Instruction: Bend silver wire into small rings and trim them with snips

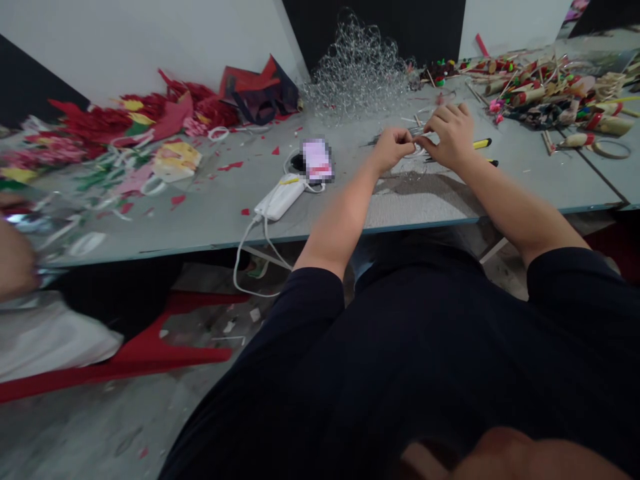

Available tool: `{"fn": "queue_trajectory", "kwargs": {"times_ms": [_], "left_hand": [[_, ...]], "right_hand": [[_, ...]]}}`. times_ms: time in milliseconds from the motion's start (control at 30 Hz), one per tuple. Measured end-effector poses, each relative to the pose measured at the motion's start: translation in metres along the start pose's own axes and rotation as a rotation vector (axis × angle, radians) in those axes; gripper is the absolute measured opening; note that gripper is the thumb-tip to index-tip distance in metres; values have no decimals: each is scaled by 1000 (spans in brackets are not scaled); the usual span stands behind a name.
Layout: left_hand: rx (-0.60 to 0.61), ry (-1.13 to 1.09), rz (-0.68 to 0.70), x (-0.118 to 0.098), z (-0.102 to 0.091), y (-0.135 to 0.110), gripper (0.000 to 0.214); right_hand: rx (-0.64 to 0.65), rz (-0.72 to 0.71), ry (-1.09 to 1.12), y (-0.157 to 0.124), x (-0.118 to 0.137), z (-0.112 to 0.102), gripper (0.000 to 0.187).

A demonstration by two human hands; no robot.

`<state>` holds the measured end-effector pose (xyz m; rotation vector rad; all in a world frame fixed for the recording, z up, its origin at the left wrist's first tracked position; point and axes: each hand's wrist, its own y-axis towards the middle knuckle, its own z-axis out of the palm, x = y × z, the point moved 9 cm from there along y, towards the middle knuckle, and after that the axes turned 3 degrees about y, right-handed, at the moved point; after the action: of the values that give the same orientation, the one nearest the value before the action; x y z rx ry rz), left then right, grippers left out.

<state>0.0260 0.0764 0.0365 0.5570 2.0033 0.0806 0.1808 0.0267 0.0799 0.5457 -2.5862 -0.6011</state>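
Note:
Over the table, my left hand [393, 148] and my right hand [450, 133] meet fingertip to fingertip, both closed in a pinch. Between them is a thin silvery wire [419, 149], mostly hidden by the fingers. Straight grey wires [373, 141] lie beside my left hand. Partly covered by my right hand and wrist is a tool with yellow-and-black handles [483, 143], likely pliers. Small wire scraps [413, 177] lie on a pale patch of the table in front of my hands. Behind them rises a tangled heap of bent silver wire [357, 73].
A phone [317, 160] and a white power bank [280, 198] with a dangling cable lie left of my hands. Red artificial flowers [135, 120] and a dark bag [260, 93] are farther left. Bamboo pieces [530, 97] crowd the right. Another person's arm [15, 253] is at far left.

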Motion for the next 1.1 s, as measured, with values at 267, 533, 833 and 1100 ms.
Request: {"fn": "queue_trajectory", "kwargs": {"times_ms": [267, 533, 833, 1100], "left_hand": [[-112, -77, -25, 12, -1, 8, 56], [-6, -47, -71, 14, 5, 10, 43], [77, 65, -15, 3, 3, 3, 53], [34, -24, 55, 3, -1, 1, 40]], "right_hand": [[-72, 34, -53, 6, -14, 18, 74], [2, -45, 72, 13, -14, 20, 60], [70, -80, 62, 4, 10, 6, 52], [68, -16, 86, -5, 12, -6, 51]]}}
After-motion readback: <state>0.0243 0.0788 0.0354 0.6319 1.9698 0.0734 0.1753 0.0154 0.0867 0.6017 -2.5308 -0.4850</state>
